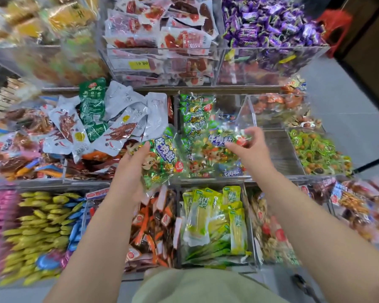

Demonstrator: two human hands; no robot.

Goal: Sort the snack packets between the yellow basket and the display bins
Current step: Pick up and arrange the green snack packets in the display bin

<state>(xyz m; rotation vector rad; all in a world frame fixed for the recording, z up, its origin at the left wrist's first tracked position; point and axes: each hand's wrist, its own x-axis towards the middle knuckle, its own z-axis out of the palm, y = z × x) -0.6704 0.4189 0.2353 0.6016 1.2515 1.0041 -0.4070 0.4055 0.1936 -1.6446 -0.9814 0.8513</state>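
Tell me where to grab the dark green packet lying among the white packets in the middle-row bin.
Pinch the dark green packet by its far short end, coming down from above. That end seems to stick up clear of the white packets, while the near end looks tucked among them. It is thin and flat, so a grip across its two faces should suit.
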